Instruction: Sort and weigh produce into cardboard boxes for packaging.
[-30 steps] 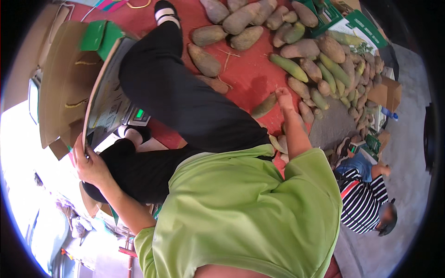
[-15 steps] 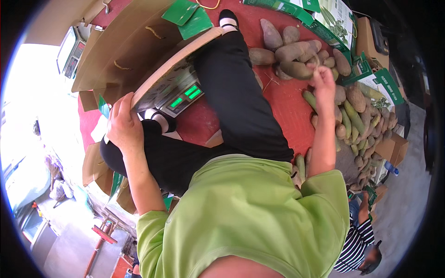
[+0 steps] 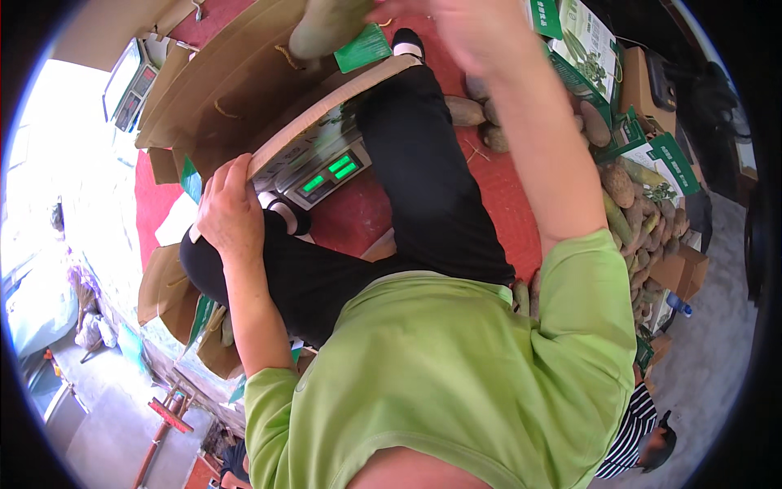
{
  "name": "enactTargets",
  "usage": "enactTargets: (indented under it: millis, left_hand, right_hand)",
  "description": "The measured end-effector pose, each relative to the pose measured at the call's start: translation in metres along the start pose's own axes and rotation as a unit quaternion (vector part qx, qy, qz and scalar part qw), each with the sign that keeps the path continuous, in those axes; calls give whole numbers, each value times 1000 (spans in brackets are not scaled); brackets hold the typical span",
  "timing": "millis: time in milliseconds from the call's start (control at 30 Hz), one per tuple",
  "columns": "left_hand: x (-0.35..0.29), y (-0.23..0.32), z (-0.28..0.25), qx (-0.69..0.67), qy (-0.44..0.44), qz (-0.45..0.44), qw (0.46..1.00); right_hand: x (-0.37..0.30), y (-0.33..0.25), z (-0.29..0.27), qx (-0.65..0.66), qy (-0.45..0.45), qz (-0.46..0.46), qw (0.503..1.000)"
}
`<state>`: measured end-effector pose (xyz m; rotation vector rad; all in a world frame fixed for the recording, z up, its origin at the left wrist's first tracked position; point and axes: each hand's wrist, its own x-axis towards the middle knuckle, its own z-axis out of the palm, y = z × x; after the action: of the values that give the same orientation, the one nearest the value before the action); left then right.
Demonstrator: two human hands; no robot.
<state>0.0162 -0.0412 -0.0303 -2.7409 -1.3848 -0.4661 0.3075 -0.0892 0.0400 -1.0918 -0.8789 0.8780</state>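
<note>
My left hand [image 3: 231, 208] is closed over the near rim of an open cardboard box [image 3: 305, 114], its fingers bent over the edge. My right arm reaches forward, and my right hand [image 3: 468, 33] is smeared by motion and partly cut off by the upper border. Its fingers point toward a pale green radish [image 3: 327, 28] that hangs over the box; the grip itself is at the border, by the radish's end. A digital scale [image 3: 330, 178] with a lit green display stands close against the box, between my legs.
Muddy radishes [image 3: 464, 110] lie on the red floor covering [image 3: 350, 224], with a larger pile [image 3: 652, 224] at the right. Green-and-white cartons [image 3: 586, 49] stand behind them. A second scale [image 3: 133, 90] is at the far left. A person in a striped shirt [image 3: 631, 432] is at the lower right.
My right hand has swung from the radishes at the right, forward and left toward the box, carrying a radish. My left hand stays on the box rim.
</note>
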Motion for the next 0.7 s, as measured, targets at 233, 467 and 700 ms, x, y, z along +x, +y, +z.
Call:
enactTargets:
  millis: [233,467,700]
  left_hand:
    - [2,1,1,-5,-6,3,1000]
    - [0,-2,6,-13,-20,-4,1000]
    - [-1,1,9,10,4,32,999]
  right_hand:
    - [8,75,19,-172,-75,-83,979]
    - [-55,62,-86,-20,69,71,995]
    - [-223,181,-224,-291,243,233,895]
